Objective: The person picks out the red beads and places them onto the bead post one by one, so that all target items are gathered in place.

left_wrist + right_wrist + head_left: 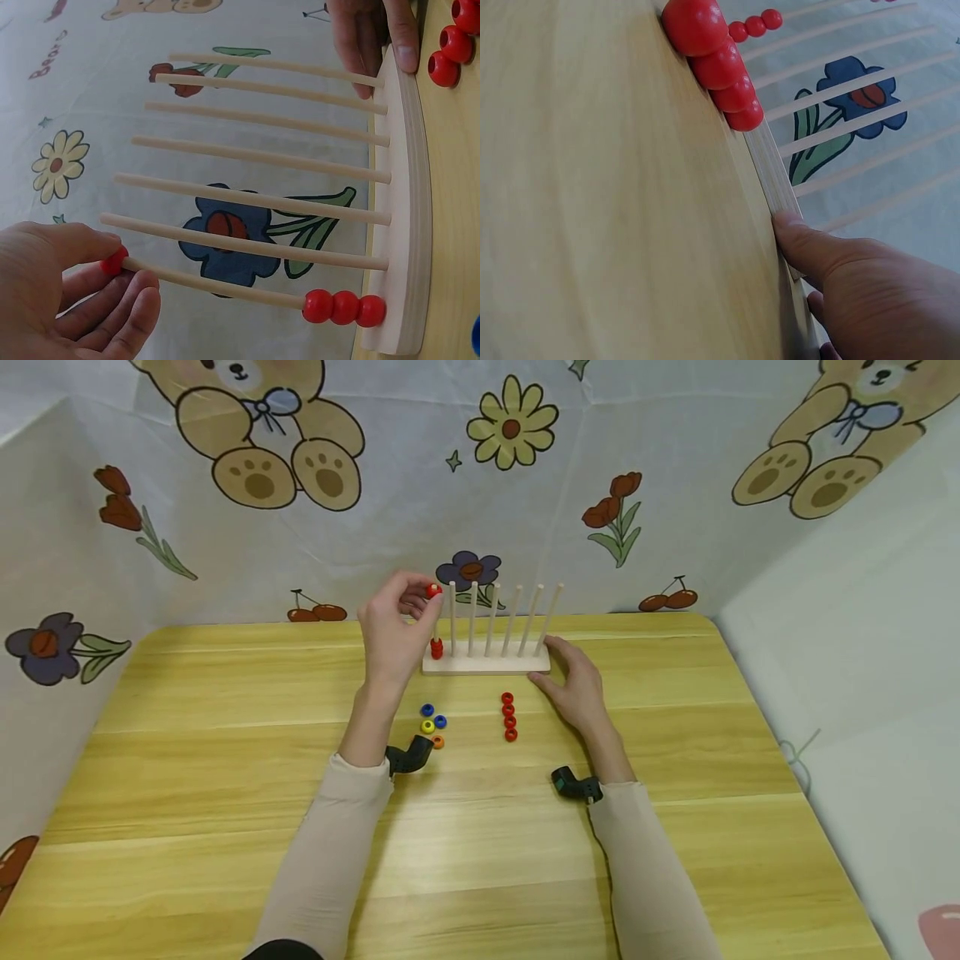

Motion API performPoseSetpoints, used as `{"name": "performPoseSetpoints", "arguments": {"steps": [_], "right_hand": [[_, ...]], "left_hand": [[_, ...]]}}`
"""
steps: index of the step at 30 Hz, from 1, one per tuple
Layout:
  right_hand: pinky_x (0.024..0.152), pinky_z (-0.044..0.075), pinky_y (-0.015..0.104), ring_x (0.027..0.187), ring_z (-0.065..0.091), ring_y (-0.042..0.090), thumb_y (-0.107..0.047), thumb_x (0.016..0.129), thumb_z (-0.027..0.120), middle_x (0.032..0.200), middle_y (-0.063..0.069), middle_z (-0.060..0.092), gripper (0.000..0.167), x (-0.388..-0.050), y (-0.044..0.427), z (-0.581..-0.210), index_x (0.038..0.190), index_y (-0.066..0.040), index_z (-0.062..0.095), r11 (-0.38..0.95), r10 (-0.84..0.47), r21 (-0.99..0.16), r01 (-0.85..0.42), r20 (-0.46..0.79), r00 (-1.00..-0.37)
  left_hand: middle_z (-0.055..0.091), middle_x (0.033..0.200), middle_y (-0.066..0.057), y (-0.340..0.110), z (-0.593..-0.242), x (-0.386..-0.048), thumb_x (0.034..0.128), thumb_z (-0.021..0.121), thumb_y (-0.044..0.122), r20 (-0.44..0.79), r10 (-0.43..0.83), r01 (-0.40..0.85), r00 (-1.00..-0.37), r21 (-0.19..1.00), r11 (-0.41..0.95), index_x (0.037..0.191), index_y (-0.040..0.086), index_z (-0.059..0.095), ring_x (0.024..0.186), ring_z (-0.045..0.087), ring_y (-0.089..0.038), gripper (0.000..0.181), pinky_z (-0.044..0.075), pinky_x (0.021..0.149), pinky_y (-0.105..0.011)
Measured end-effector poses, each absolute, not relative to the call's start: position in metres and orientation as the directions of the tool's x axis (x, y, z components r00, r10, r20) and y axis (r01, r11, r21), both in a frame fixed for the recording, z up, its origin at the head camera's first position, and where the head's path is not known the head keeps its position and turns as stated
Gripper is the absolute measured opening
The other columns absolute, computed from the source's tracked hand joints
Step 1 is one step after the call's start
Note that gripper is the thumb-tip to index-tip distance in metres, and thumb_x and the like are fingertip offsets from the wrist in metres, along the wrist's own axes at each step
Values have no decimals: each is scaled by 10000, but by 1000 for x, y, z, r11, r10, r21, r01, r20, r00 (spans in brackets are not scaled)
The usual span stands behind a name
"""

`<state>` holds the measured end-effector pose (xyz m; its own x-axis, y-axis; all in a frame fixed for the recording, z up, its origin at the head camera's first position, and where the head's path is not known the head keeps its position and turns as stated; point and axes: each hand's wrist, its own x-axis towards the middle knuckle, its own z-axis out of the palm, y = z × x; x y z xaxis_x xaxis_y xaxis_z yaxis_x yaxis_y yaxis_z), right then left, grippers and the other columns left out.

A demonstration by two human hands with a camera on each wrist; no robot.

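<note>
A wooden peg rack point(486, 666) with several upright pegs stands near the table's back edge. My left hand point(396, 631) pinches a red bead point(114, 261) between thumb and fingers at the tip of the leftmost peg point(214, 285). In the left wrist view the bead sits against that tip; how far it is threaded cannot be told. Three red beads point(344, 307) are stacked at the foot of the same peg. At the rack's other end, my right hand point(576, 687) grips the base, thumb point(806, 240) on the front edge and fingers behind.
A row of several red beads point(509, 717) lies on the table in front of the rack. Left of it are two blue beads point(427, 710), a yellow bead point(427, 727) and an orange bead point(438, 742). A printed cloth point(405, 510) hangs behind the table.
</note>
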<state>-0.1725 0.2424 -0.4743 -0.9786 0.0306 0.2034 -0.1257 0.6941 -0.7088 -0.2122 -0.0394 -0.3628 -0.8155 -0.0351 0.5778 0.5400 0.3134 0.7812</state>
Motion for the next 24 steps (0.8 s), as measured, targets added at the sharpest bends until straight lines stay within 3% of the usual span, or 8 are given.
{"name": "performPoseSetpoints", "arguments": {"steps": [9, 13, 19, 24], "right_hand": [[1235, 334, 569, 1468, 478, 377, -227, 954, 804, 1542, 150, 563, 629, -172, 243, -473, 1522, -126, 552, 698, 30, -707, -115, 189, -982], [1229, 325, 593, 1457, 481, 398, -240, 956, 802, 1553, 151, 554, 626, -173, 245, -473, 1524, -148, 555, 705, 27, -701, -107, 177, -984], [1281, 222, 603, 1484, 449, 422, -237, 957, 796, 1565, 156, 546, 602, -173, 247, -474, 1507, -147, 568, 708, 12, -697, -114, 173, -985], [1285, 209, 606, 1493, 435, 433, -232, 962, 787, 1566, 169, 543, 576, -174, 246, -472, 1491, -138, 580, 700, -2, -703, -124, 172, -985]], "left_hand": [[698, 1069, -156, -42, -362, -210, 924, 839, 253, 565, -52, 498, -823, 764, 409, 1121, 61, 781, 817, 595, -380, 282, 440, 664, -298], [710, 1035, -159, -42, -363, -209, 932, 829, 242, 565, -45, 504, -824, 767, 396, 1095, 46, 780, 797, 615, -346, 259, 458, 671, -290], [721, 994, -196, -45, -366, -209, 946, 813, 206, 548, -27, 495, -836, 776, 391, 1087, 19, 774, 786, 645, -362, 237, 480, 677, -300], [720, 950, -158, -45, -361, -205, 948, 806, 189, 576, -87, 504, -813, 770, 391, 1055, 35, 784, 783, 624, -305, 188, 477, 682, -290]]}}
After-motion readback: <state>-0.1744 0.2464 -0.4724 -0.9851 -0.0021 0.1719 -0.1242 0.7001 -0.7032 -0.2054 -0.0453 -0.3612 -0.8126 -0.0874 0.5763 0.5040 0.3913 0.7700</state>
